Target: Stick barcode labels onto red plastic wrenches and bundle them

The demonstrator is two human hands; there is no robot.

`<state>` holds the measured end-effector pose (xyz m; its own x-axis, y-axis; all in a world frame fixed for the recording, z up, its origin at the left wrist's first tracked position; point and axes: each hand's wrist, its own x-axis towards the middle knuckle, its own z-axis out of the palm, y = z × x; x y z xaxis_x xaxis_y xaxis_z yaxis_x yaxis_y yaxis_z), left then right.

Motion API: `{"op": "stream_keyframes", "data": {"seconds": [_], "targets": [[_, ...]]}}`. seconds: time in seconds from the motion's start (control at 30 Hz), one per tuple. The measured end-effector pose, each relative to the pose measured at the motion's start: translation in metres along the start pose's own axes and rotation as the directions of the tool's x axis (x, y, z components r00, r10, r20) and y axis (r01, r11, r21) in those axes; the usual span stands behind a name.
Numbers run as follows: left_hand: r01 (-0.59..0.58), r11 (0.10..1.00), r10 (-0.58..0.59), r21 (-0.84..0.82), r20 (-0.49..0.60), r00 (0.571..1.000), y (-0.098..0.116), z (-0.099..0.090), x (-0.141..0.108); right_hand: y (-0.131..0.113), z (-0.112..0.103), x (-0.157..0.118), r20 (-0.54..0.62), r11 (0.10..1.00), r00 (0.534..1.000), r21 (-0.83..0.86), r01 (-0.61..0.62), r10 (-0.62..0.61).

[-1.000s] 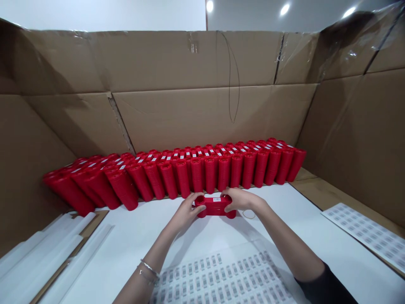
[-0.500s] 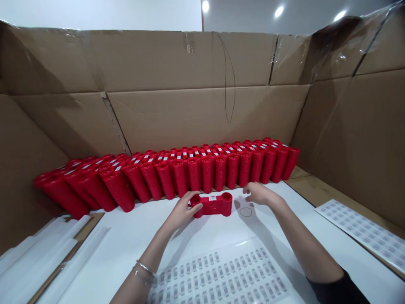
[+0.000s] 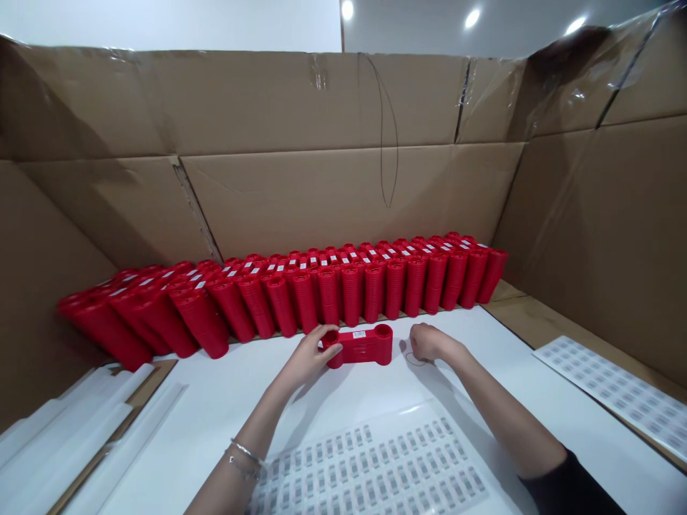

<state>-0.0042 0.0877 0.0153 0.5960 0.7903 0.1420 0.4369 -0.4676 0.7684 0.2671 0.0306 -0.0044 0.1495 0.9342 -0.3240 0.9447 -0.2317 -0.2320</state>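
1 part (image 3: 361, 349) on worktop (image 3: 230, 400), left end pinched by left hand (image 3: 311, 355).
Right hand (image 3: 426, 343) at band (image 3: 416, 362), grip hidden, can't tell. Open room: part to label sheet (image 3: 370, 468).

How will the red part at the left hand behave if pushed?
The red part looks stiff, its walls straight; likely light for its size, given the open round ends; probably won't roll, with a flat middle joining them.

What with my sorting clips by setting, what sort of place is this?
Probably a labelling or packing table in a workshop: it has rows of matching red parts with white labels, a sheet of small printed patches, and cardboard walls.
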Motion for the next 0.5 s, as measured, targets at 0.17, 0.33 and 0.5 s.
{"op": "stream_keyframes", "data": {"seconds": [0.17, 0.33, 0.5], "targets": [[0.017, 1.000, -0.017, -0.018, -0.001, 1.000, 0.000, -0.001, 0.000, 0.006, -0.001, 0.001, -0.021, 0.990, 0.999, 0.137, 0.041, -0.038], [0.019, 0.998, -0.018, -0.061, 0.025, 1.000, -0.002, 0.002, 0.000, 0.011, -0.006, 0.006, -0.142, 0.904, 0.979, 0.382, 0.192, -0.148], [0.042, 0.991, -0.033, -0.125, 0.071, 0.997, -0.006, 0.008, -0.004, 0.002, -0.010, 0.008, -0.287, 0.646, 0.943, 0.690, 0.327, -0.171]]}}
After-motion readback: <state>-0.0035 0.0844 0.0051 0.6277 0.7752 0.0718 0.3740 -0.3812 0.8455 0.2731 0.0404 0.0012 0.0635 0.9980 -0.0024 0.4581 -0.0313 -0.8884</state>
